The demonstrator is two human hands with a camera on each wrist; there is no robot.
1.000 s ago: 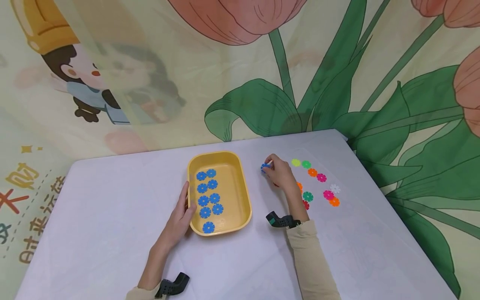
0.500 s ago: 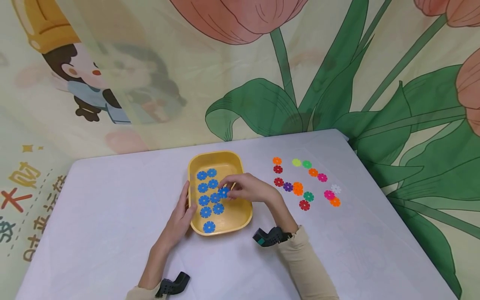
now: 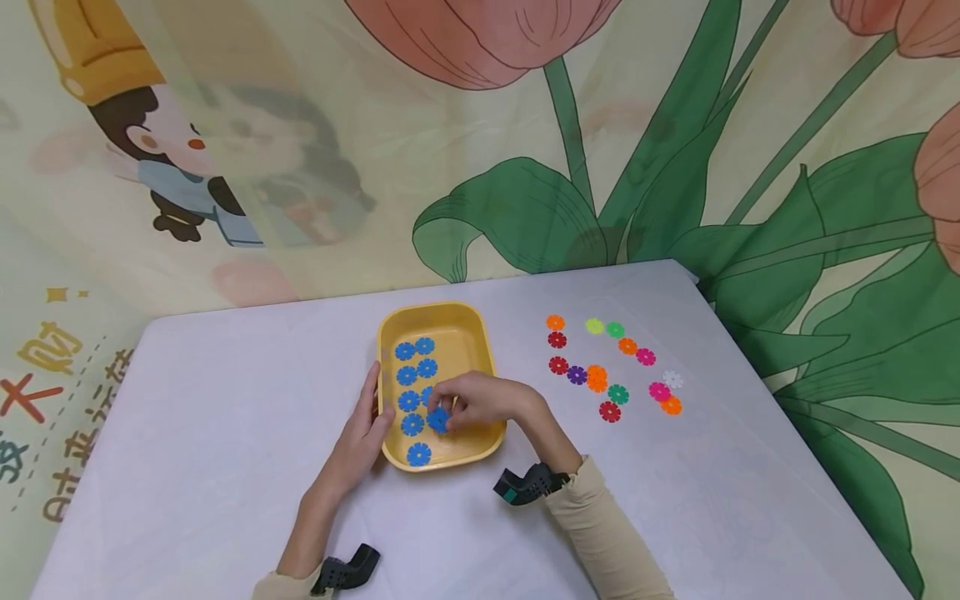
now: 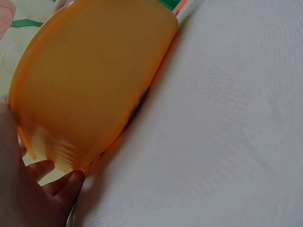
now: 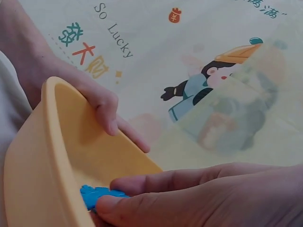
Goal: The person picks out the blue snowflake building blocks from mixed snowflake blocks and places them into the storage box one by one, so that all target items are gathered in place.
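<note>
My left hand point(image 3: 365, 433) grips the left rim of a yellow plastic tray point(image 3: 459, 342), thumb over the edge and fingers along the outside. In the left wrist view, that hand point(image 4: 33, 194) is against the outer wall of the tray point(image 4: 94, 71). Between the thumb and fingertips of my right hand point(image 3: 483, 400) is a blue notched snowflake disc point(image 3: 437, 420), held low inside the tray. The right wrist view shows this blue disc point(image 5: 97, 193) pinched edge-on. Several blue discs point(image 3: 408, 401) lie at the tray's left in two rough columns, one partly hidden behind the right hand.
On the white-covered table point(image 3: 225, 417), right of the tray, lie scattered discs: orange point(image 3: 555, 322), red point(image 3: 558, 366), purple point(image 3: 577, 376), green point(image 3: 618, 394), pink point(image 3: 646, 357), yellow point(image 3: 595, 326) and white point(image 3: 672, 379). A printed curtain point(image 3: 337, 192) hangs behind the table.
My right hand has come left from the loose discs into the tray with a blue disc, then moved slightly toward the tray's near end. The left hand has stayed on the rim.
</note>
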